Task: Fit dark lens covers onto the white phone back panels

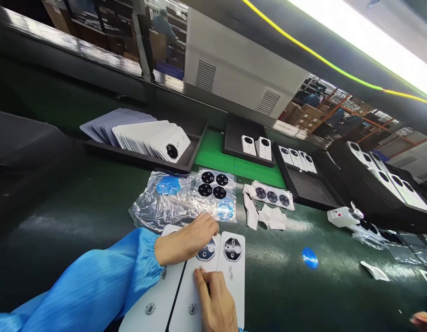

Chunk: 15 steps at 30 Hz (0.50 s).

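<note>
Three long white panels with rounded corners lie side by side on the bench before me. The right panel (230,288) shows a black octagonal plate (232,249) with round holes near its top. My left hand (189,237) reaches across the left panel (140,309), its fingers curled together at the octagonal plate (207,250) of the middle panel (186,295). Anything inside those fingers is hidden. My right hand (217,302) rests lower on the middle panel, thumb stretched out and fingers bent, touching its surface beside the printed characters.
Behind the panels lie clear plastic sheets (165,207) bearing several black plates and blue film. White paper strips (272,217) and a blue disc (309,257) lie rightward. Black trays (137,157) of panels line the back. A white bottle (341,216) and another person's hand (423,319) are right.
</note>
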Tool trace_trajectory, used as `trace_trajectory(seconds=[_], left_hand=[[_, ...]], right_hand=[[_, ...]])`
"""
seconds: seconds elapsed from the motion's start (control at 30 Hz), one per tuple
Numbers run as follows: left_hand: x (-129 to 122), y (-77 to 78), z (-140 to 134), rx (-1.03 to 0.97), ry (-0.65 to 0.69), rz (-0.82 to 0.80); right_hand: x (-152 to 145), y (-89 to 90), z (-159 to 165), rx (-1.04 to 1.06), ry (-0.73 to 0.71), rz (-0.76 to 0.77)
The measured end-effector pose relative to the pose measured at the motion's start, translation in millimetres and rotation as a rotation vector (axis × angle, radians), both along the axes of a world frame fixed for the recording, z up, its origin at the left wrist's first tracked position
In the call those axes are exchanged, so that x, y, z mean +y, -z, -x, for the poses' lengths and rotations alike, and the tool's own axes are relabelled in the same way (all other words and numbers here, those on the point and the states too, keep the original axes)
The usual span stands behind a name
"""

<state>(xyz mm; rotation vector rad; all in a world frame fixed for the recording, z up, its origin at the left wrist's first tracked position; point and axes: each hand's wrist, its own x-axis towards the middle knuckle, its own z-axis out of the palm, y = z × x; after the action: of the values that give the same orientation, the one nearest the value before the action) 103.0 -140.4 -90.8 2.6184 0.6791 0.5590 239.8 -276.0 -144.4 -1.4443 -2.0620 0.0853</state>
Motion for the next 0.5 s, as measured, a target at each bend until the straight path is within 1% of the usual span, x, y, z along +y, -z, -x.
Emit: trace_trajectory(seconds=[0.1, 0.2, 0.27, 0.33, 0.4, 0.43, 0.5], left_hand=[[-8, 5.7, -1, 0.003, -0.009, -0.076], [-22, 4.5, 4, -0.012, 0.003, -0.119], [-33, 2.8, 10, -0.062, 0.015, -0.116], [-43, 2.0, 17, -0.127, 0.021, -0.066], [-52, 0.8, 26, -0.167, 0.027, 0.025], [-55, -0.8, 32, -0.18, 0.026, 0.078], [-60, -6.7, 44, -0.189, 0.013, 0.21]], right_hand=[[0, 0.4, 0, -0.156, 0.008, -0.087], [1, -3.5, 3, -0.206, -0.007, -0.097], [2, -6.1, 4, -0.221, 0.002, -0.103], [2, -7.2, 4, -0.235, 0.006, -0.098], [-1, -6.6, 2, -0.207, 0.004, -0.054], [-3, -6.1, 0, -0.159, 0.009, -0.02], [-10, -5.8, -4, 0.033, 0.048, 0.036]])
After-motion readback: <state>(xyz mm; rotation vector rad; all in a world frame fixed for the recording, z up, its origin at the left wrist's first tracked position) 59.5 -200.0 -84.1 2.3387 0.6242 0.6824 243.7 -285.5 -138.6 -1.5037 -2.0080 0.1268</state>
